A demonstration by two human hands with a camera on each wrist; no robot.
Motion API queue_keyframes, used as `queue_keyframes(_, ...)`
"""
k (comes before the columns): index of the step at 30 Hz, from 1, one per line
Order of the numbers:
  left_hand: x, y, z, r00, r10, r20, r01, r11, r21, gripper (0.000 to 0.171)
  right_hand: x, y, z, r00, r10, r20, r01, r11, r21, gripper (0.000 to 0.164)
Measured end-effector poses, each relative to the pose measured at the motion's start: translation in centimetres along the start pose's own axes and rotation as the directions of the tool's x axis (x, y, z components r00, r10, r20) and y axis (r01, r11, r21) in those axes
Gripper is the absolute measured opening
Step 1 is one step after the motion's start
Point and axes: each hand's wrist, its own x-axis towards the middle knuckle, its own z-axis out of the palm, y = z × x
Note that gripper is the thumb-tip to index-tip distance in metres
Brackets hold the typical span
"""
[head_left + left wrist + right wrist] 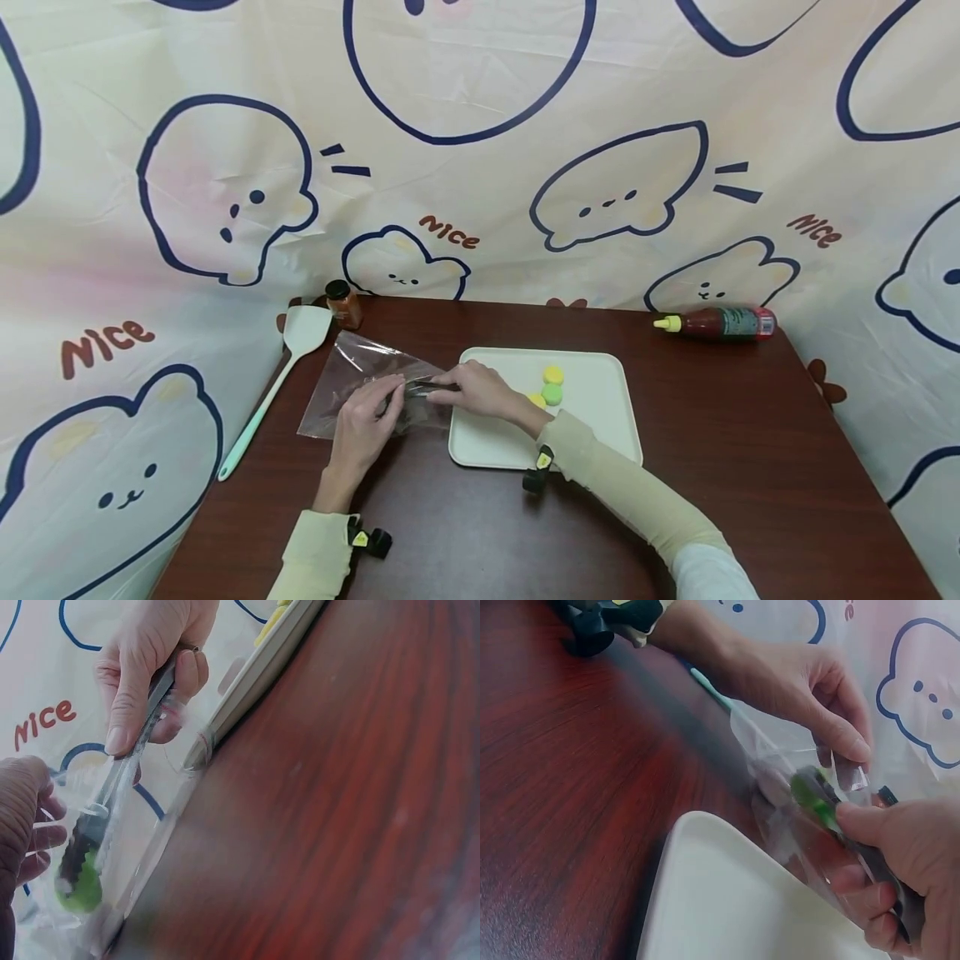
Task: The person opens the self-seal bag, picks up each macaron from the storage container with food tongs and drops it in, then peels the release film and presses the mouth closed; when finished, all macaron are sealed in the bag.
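My left hand (367,417) pinches the edge of a clear plastic bag (337,392) at its mouth. In my right hand (483,390) is a pair of dark metal tongs (116,780), gripped along the handles. The tongs' toothed ends hold a green round piece (88,891) inside the bag's mouth, close to the left fingers. A pale pinkish round shape (772,781) shows through the plastic beside it. Under my right wrist stands a white tray (592,433) bearing a yellow piece (553,374), a green piece (552,394) and another yellow one, partly hidden by the wrist.
A white spatula (306,331) with a pale green handle lies along the table's left edge. Behind it stands a small dark-lidded jar (346,305). A red sauce bottle (716,323) lies on its side at the back right. A printed cloth hangs behind the brown table (750,433).
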Motion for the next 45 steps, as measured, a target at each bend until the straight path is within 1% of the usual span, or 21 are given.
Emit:
queue_keyframes(4,0.0,0.2,0.0,1.000,-0.015,0.016,0.015,1.000,0.006,0.021,0.1,-0.4,0.3,0.998,0.021,-0.056,-0.025,0.997,-0.071,0.041)
queue_keyframes(7,0.0,0.3,0.0,1.000,-0.008,0.015,0.008,1.000,-0.005,0.022,0.3,-0.7,0.9,0.995,0.020,-0.095,-0.031,0.993,-0.117,0.041)
queue_keyframes(11,0.1,0.5,0.1,1.000,0.019,-0.015,-0.019,0.999,-0.029,0.025,0.7,-1.3,1.8,0.989,0.011,-0.149,-0.032,0.989,-0.144,0.036)
queue_keyframes(15,0.3,0.6,0.2,0.999,0.029,-0.042,-0.031,0.999,-0.044,0.025,1.0,-1.8,2.6,0.980,-0.021,-0.200,-0.014,0.985,-0.172,0.027)
queue_keyframes(19,0.3,0.6,0.1,0.998,0.021,-0.051,-0.024,0.998,-0.052,0.026,1.2,-2.0,3.2,0.972,-0.053,-0.228,0.007,0.981,-0.196,0.027)
queue_keyframes(23,0.2,0.4,0.1,0.998,0.019,-0.057,-0.021,0.999,-0.044,0.027,1.4,-2.0,3.3,0.972,-0.069,-0.224,0.015,0.972,-0.233,0.025)
queue_keyframes(27,0.3,0.3,0.1,0.997,0.029,-0.072,-0.031,0.999,-0.034,0.026,1.2,-1.8,2.7,0.979,-0.070,-0.193,0.020,0.969,-0.247,0.030)
queue_keyframes(31,0.4,0.2,0.1,0.997,0.028,-0.075,-0.030,0.999,-0.034,0.025,0.4,-1.2,1.7,0.986,-0.043,-0.160,0.008,0.977,-0.212,0.039)
queue_keyframes(35,0.4,0.2,0.0,0.999,0.001,-0.035,-0.001,1.000,0.004,0.024,-0.6,-0.4,0.4,0.990,-0.022,-0.141,-0.005,0.982,-0.191,0.041)
queue_keyframes(39,0.3,0.1,0.0,1.000,-0.024,0.010,0.023,0.998,0.052,0.023,-1.6,0.5,-0.9,0.989,-0.013,-0.149,-0.019,0.977,-0.215,0.038)
queue_keyframes(43,0.2,0.1,-0.1,0.999,-0.035,0.037,0.033,0.997,0.069,0.020,-2.5,1.4,-1.9,0.988,0.017,-0.155,-0.056,0.967,-0.250,0.037)
queue_keyframes(45,0.2,0.1,-0.1,0.998,-0.039,0.047,0.036,0.997,0.073,0.020,-3.1,1.8,-2.3,0.988,0.033,-0.150,-0.071,0.964,-0.255,0.034)
